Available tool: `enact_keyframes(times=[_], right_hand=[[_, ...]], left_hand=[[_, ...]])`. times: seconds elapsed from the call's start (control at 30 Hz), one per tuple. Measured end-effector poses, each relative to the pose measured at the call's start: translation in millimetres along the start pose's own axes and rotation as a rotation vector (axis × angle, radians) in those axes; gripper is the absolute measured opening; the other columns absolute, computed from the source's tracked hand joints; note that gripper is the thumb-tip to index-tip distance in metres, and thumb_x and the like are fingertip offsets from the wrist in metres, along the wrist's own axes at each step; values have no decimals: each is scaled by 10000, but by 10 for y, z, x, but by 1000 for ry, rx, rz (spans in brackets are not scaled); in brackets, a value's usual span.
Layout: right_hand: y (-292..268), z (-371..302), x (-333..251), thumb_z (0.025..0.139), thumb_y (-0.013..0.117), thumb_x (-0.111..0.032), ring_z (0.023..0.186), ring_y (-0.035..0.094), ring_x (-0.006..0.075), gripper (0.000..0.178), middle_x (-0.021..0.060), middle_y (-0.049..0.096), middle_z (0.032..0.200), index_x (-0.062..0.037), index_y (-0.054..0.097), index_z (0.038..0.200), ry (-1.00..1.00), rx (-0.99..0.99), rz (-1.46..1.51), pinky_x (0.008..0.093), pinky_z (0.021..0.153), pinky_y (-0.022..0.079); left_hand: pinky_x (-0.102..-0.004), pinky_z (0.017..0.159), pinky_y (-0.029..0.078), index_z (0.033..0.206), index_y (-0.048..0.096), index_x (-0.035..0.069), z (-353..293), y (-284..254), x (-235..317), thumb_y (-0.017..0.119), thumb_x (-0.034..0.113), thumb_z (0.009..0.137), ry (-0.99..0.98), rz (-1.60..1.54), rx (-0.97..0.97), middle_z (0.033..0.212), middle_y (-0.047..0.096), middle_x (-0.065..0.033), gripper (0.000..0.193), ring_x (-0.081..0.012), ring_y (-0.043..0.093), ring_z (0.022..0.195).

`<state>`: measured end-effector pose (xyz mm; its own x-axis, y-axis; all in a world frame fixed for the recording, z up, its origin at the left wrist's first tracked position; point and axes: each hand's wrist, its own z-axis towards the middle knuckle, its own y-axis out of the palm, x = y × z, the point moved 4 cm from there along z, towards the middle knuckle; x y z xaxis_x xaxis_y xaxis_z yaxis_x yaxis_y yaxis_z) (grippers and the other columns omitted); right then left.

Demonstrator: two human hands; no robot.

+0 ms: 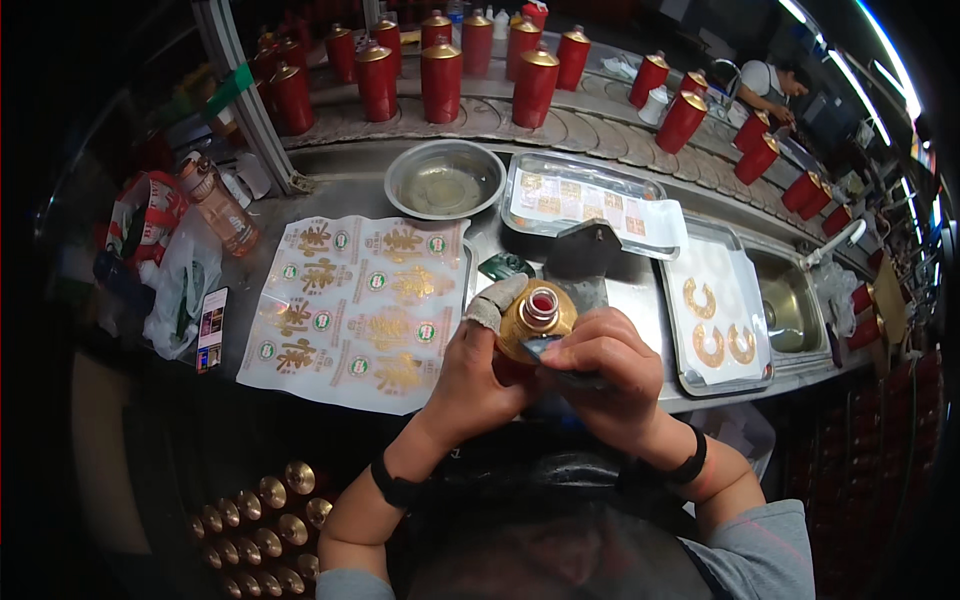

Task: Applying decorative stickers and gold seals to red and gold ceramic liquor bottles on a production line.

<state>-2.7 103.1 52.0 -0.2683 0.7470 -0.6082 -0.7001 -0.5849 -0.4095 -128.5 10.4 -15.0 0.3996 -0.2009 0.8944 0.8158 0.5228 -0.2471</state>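
A bottle with a gold shoulder (519, 322) and a pale, open, ringed mouth is held close to my body, above the bench's front edge. My left hand (472, 378) is wrapped round it from the left, and a whitish cover sits on one finger. From the right, my right hand (612, 372) pinches a small dark flat piece (541, 346) against the gold shoulder. Most of the bottle's body is hidden below the hands. Left of them lies a white sheet of gold and green decals (350, 318).
Behind stand a metal bowl (443, 180), a tray (655, 190) with decal paper and a dark block (584, 250). A second tray (727, 384) holds gold arc decals, beside a sink (795, 330). Red bottles (440, 85) line the conveyor. A phone (211, 330) lies left. Another person (765, 82) works far right.
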Motion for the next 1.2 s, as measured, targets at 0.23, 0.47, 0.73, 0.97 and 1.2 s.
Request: enact_keyframes(times=[0.23, 0.47, 0.73, 0.97, 1.2], right_hand=[[9, -22, -19, 640, 811, 21, 799, 640, 256, 288, 75, 669, 851, -48, 699, 895, -9, 0, 31, 355, 723, 497], [-4, -33, -75, 646, 808, 29, 791, 632, 257, 299, 71, 661, 858, -51, 700, 913, 2, 23, 10, 357, 731, 495], [-52, -75, -53, 666, 794, 12, 788, 628, 253, 272, 68, 661, 880, -51, 688, 909, -9, 33, -3, 348, 715, 488], [102, -170, -206, 692, 763, -13, 842, 649, 274, 269, 84, 653, 881, -56, 695, 949, -33, -81, 132, 353, 732, 508], [-106, -182, -128, 713, 784, 0, 771, 630, 264, 238, 75, 654, 844, -53, 698, 929, 139, -117, 211, 349, 681, 489]], left_hand=[[-454, 1005, 444, 1353, 425, 15, -133, 164, -28, 835, 242, 714, 68, 311, 305, 1300, 502, -241, 793, -405, 545, 1163], [-450, 973, 459, 1322, 448, 21, -98, 193, 20, 835, 199, 712, 147, 284, 201, 1280, 532, -210, 744, -367, 564, 1141], [-485, 974, 436, 1321, 483, 35, -11, 141, 81, 811, 207, 731, 83, 97, 105, 1244, 532, -195, 697, -387, 540, 1130], [-452, 953, 440, 1300, 509, 37, -146, 174, 108, 818, 304, 726, 218, 402, 353, 1210, 531, -163, 704, -361, 531, 1117], [-424, 956, 441, 1299, 530, 62, -150, 180, 121, 876, 255, 646, 122, 357, 332, 1180, 508, -141, 764, -335, 529, 1091]])
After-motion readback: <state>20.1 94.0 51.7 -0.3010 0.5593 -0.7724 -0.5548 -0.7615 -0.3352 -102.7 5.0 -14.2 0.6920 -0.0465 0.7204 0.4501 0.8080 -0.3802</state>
